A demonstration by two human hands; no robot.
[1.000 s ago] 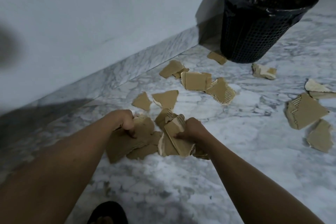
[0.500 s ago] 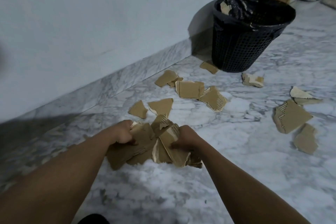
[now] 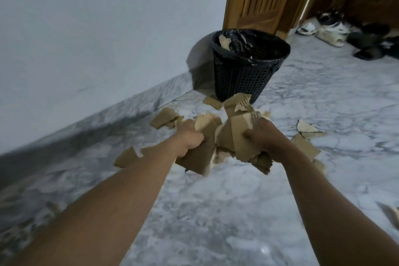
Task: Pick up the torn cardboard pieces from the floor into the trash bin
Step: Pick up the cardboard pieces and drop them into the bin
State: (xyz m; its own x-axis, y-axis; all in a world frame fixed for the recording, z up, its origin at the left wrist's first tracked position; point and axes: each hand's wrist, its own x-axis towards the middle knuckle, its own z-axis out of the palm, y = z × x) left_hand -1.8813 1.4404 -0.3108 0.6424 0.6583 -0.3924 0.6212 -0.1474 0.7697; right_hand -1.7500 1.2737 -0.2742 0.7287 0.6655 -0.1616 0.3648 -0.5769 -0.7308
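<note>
Cardboard (image 3: 234, 135) now lifted off floor (image 3: 216, 211) to mid-frame, left hand (image 3: 190, 138) and right hand (image 3: 263, 137) each with grip clenched on it, bin (image 3: 244, 75) just above in frame; dump likely next, scraps (image 3: 163, 117) remain.

Torn brown cardboard pieces (image 3: 234, 134) near black bin (image 3: 244, 75)

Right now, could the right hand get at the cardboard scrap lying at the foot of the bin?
Probably not: the right hand is full, gripping a cardboard bundle; the scrap by the bin lies beyond it.
</note>
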